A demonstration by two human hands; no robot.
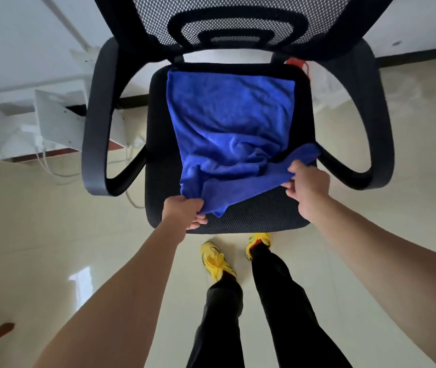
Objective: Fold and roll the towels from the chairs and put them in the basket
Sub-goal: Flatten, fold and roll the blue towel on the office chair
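On the seat of a black office chair (240, 219) lies a blue towel (230, 115), its far part spread flat toward the backrest, its near part rumpled and lifted. Left hand (182, 211) is closed on the near left corner; right hand (308, 181) pinches the near right edge, raised slightly higher. No basket shows in view. Likely risk: with the cloth bunched between the hands, a fold made now would trap creases and come out uneven, and a loose pinch could drop one corner toward the floor (52, 235).
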